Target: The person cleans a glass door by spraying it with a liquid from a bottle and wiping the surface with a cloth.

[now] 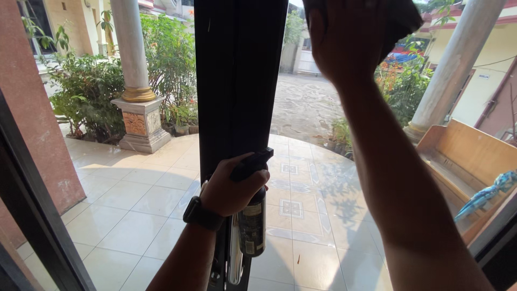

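Note:
My left hand [229, 188] grips the black trigger head of a dark spray bottle [252, 223] and holds it against the black window frame post [237, 75] in the middle of the view. A black watch sits on that wrist. My right hand [344, 37] is raised at the top, pressing a dark cloth [401, 19] flat against the glass pane to the right of the post. The cloth shows only past my fingers and at the top edge.
Through the glass lies a tiled porch [134, 199] with white columns [132, 48], green plants [86, 91] and a courtyard. A wooden bench [466, 156] stands at the right. A dark frame edge [32, 215] runs down the left.

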